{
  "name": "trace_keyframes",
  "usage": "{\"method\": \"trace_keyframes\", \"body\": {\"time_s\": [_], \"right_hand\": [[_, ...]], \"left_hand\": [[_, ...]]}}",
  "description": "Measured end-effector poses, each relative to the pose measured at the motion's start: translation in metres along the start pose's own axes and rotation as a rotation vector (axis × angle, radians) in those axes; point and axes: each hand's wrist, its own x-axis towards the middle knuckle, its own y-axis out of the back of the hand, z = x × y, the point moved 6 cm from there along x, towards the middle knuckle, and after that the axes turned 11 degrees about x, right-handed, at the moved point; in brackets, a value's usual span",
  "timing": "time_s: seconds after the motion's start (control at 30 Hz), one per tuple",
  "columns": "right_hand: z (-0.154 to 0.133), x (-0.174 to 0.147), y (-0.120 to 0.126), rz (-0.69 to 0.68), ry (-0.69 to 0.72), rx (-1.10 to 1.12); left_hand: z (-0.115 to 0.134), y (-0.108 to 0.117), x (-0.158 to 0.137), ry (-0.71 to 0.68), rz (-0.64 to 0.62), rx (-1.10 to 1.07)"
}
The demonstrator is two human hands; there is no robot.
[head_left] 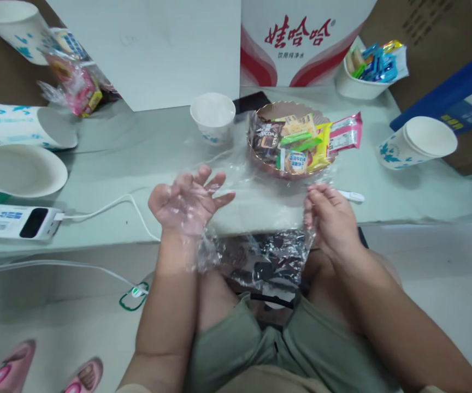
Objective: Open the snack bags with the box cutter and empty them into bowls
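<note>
Apparently a spreading step: clear film [256, 256] hangs on the near side of the snack bowl [287, 108], left hand [193, 199] splayed against it near-left, right hand [334, 218] pinching its edge near-right; next move likely calls for taking up slack.

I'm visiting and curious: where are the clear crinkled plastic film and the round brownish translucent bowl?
Clear crinkled plastic film [263, 254]: head view, its shiny lower part.
Round brownish translucent bowl [297, 109]: head view, its bare inner back wall.

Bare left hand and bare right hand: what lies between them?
In the head view, transparent, crinkled plastic film spans between the left hand and the right hand.
</note>
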Motion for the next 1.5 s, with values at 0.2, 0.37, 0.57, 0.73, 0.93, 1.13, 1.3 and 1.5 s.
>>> {"method": "trace_keyframes", "body": {"time_s": [0.2,0.37,0.57,0.73,0.93,1.13,1.3,1.5], "right_hand": [[-0.035,0.002,0.036,0.16,0.282,-0.139],[-0.043,0.01,0.053,0.154,0.37,-0.162],[-0.021,0.012,0.044,0.027,-0.048,0.077],[-0.014,0.005,0.037,-0.03,-0.101,-0.179],[-0.008,0.015,0.049,-0.036,-0.265,-0.277],[0.002,0.02,0.049,0.072,-0.424,-0.288],[-0.003,0.024,0.049,0.045,-0.206,-0.417],[-0.014,0.023,0.07,0.073,0.077,-0.309]], "left_hand": [[-0.01,-0.014,0.012,0.15,-0.076,0.122],[-0.026,-0.018,0.016,0.154,-0.038,0.467],[-0.022,-0.022,0.015,0.026,-0.027,0.518],[-0.021,-0.021,0.013,0.072,-0.159,0.637],[-0.025,-0.018,0.019,0.071,-0.083,0.757],[-0.022,-0.026,0.017,-0.026,-0.195,0.755],[-0.016,-0.014,0.019,-0.025,-0.119,0.673],[-0.006,-0.013,0.018,-0.019,-0.106,0.53]]}}
